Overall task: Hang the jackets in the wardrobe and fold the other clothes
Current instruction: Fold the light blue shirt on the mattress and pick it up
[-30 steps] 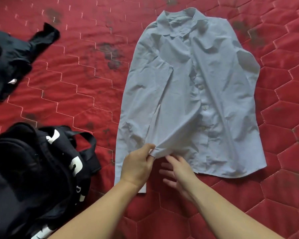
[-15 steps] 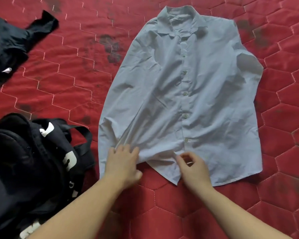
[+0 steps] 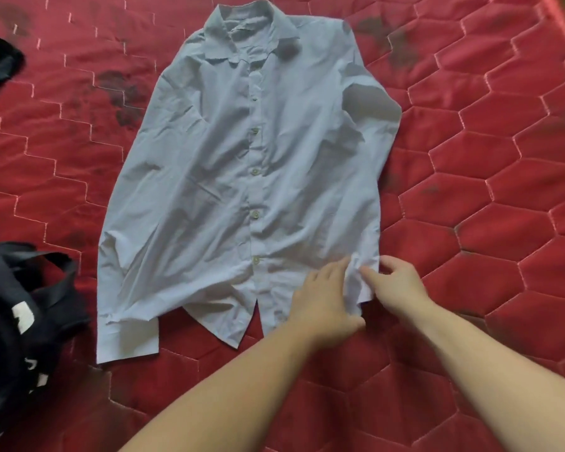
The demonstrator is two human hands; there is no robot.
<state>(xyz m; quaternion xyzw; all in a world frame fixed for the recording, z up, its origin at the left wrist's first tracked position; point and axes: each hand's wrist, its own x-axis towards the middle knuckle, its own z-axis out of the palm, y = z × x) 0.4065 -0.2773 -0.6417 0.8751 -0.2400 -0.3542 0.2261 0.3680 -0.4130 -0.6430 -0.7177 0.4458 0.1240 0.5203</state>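
**Two hands crowd the shirt's hem corner**

Both work at five o'clock on the pale blue button-up shirt [image 3: 242,177], spread buttons-up on the red quilted mattress [image 3: 503,223]. Left hand [image 3: 323,298] presses flat, fingers straight; right hand [image 3: 395,285] pinches the bunched side edge. Tug hard and the smoothed front could ripple. Half a second ago they worked the hem's middle and seven o'clock corner.

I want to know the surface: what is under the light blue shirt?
The shirt lies on a red quilted mattress, visible all around. The part underneath is covered.
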